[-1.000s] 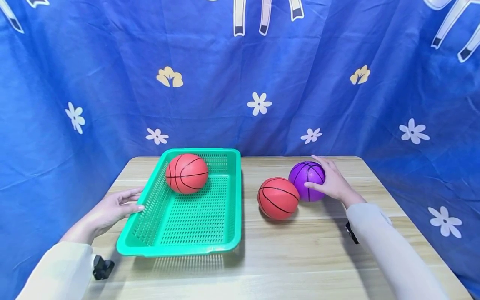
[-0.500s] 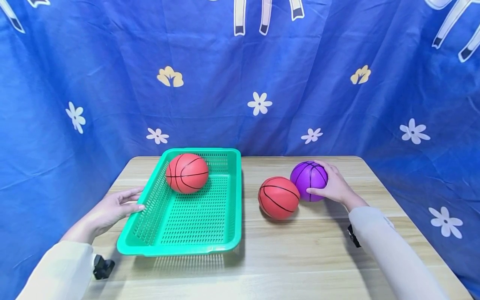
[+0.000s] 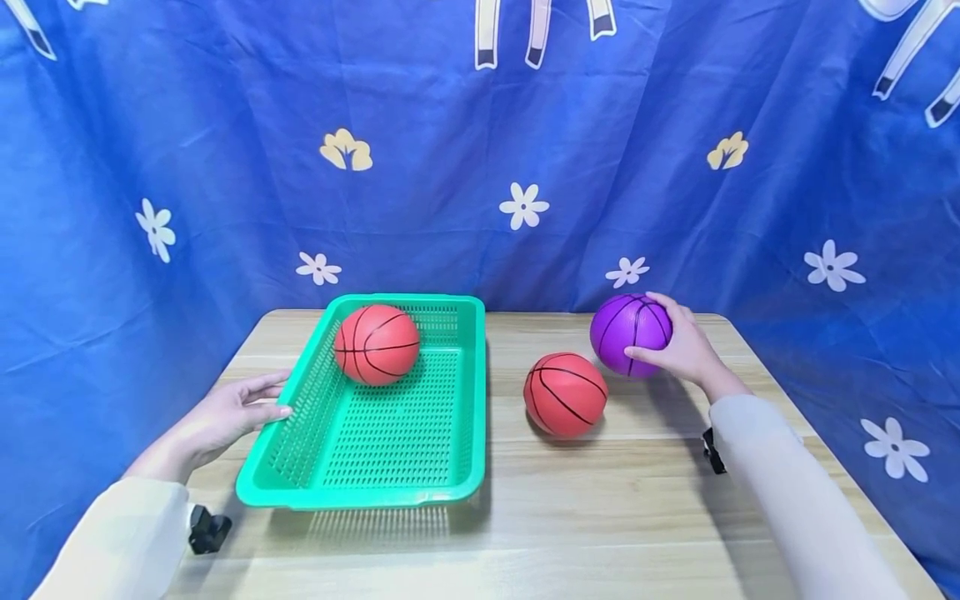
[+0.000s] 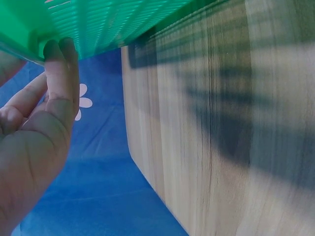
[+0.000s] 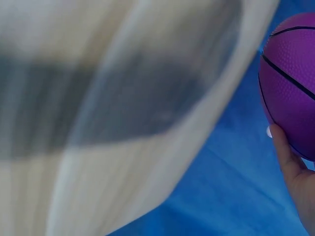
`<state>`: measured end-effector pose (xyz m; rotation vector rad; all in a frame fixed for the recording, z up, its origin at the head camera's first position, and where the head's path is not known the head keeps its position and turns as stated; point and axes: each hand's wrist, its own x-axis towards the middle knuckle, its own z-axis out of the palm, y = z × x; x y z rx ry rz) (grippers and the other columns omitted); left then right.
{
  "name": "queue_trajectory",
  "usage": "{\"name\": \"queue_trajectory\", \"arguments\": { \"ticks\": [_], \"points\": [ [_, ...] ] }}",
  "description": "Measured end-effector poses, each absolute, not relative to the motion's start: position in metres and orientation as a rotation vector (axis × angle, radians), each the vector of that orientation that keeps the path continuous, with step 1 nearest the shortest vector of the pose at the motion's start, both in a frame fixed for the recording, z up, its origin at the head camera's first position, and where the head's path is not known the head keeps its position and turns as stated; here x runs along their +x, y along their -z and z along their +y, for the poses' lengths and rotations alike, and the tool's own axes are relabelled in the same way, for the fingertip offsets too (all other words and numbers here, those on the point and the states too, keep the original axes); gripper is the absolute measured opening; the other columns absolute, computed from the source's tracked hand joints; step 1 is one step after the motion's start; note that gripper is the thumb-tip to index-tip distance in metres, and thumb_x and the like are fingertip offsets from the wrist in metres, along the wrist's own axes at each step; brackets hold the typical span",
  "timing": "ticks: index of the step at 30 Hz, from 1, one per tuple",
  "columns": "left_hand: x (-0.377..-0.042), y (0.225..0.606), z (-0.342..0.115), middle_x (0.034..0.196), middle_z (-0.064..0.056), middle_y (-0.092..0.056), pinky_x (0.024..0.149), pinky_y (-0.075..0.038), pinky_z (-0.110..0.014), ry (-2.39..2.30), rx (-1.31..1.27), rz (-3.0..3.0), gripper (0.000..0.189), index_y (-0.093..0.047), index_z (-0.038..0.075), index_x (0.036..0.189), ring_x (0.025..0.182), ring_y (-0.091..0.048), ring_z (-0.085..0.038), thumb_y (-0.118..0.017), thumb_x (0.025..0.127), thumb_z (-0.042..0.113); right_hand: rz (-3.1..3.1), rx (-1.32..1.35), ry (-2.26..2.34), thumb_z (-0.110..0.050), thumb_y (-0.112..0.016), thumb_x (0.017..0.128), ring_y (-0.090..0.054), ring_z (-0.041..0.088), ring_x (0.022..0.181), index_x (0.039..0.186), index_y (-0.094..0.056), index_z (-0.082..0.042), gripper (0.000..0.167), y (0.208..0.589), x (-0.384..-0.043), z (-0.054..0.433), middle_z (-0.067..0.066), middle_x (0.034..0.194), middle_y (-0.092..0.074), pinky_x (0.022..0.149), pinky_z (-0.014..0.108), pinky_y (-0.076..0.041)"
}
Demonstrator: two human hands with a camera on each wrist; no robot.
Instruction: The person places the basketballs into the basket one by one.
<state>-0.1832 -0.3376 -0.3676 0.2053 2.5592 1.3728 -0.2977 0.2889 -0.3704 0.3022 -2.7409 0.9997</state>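
My left hand (image 3: 225, 421) pinches the left rim of a green plastic basket (image 3: 360, 498), thumb on top and the other fingers under the edge. In the left wrist view those fingers (image 4: 60, 73) press against the basket's perforated side (image 4: 113, 24). A red toy basketball (image 3: 377, 345) lies inside, at the basket's far left corner. My right hand (image 3: 686, 350) grips a purple toy basketball (image 3: 630, 335) from its right side and holds it off the table. Its far fingers are partly hidden behind the ball. Another red basketball (image 3: 566, 395) sits on the table, nearer and apart from the purple one.
The light wooden table (image 3: 600, 525) carries the basket at left and the loose red ball right of centre. A blue patterned curtain (image 3: 420, 217) hangs close behind the table and along both sides. Each wrist wears a small black camera mount (image 3: 208, 530).
My right hand has closed more firmly round the purple basketball and raised it, up and slightly right, away from the red one. The left hand and basket keep their place.
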Motion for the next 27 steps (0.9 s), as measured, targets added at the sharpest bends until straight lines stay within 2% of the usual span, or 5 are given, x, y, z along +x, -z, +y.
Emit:
{"name": "queue_trajectory", "arguments": {
  "ticks": [3, 10, 12, 21, 27],
  "points": [
    [-0.183, 0.367, -0.337, 0.138, -0.031, -0.038, 0.084, -0.050, -0.036, -1.369, 0.201, 2.564, 0.076, -0.018, -0.006, 0.149, 0.115, -0.053, -0.033, -0.062, 0.094, 0.024, -2.710, 0.281, -1.010, -0.045, -0.085, 0.067, -0.043, 0.051, 0.115, 0.150, -0.027, -0.026, 0.103, 0.356, -0.301, 0.285, 0.028, 0.139, -0.031, 0.086, 0.066, -0.042],
    [-0.182, 0.366, -0.339, 0.138, -0.031, -0.037, 0.084, -0.050, -0.034, -1.379, 0.202, 2.562, 0.076, -0.018, -0.007, 0.149, 0.113, -0.055, -0.028, -0.062, 0.094, 0.023, -2.597, 0.287, -1.071, -0.044, -0.086, 0.066, -0.039, 0.048, 0.120, 0.147, -0.031, -0.036, 0.098, 0.329, -0.310, 0.259, 0.022, 0.142, -0.033, 0.087, 0.064, -0.042],
    [-0.182, 0.366, -0.339, 0.139, -0.031, -0.038, 0.084, -0.050, -0.035, -1.374, 0.196, 2.570, 0.076, -0.019, -0.006, 0.149, 0.116, -0.052, -0.036, -0.062, 0.094, 0.024, -2.559, 0.305, -1.104, -0.042, -0.086, 0.067, -0.039, 0.047, 0.121, 0.146, -0.032, -0.036, 0.096, 0.324, -0.311, 0.248, 0.020, 0.142, -0.034, 0.088, 0.063, -0.042],
    [-0.181, 0.366, -0.337, 0.137, -0.031, -0.038, 0.089, -0.048, -0.046, -1.383, 0.176, 2.562, 0.076, -0.018, -0.006, 0.149, 0.111, -0.055, -0.027, -0.062, 0.094, 0.023, -2.414, 0.498, -1.302, -0.032, -0.087, 0.067, -0.044, 0.038, 0.120, 0.145, -0.035, -0.035, 0.094, 0.312, -0.314, 0.192, 0.011, 0.142, -0.039, 0.089, 0.055, -0.045],
    [-0.181, 0.366, -0.336, 0.141, -0.031, -0.035, 0.090, -0.047, -0.045, -1.396, 0.189, 2.541, 0.076, -0.017, -0.006, 0.149, 0.120, -0.046, -0.040, -0.061, 0.095, 0.025, -2.364, 0.674, -1.465, -0.024, -0.086, 0.068, -0.049, 0.034, 0.116, 0.145, -0.036, -0.032, 0.092, 0.305, -0.310, 0.148, 0.011, 0.140, -0.041, 0.088, 0.050, -0.048]
  ]
}}
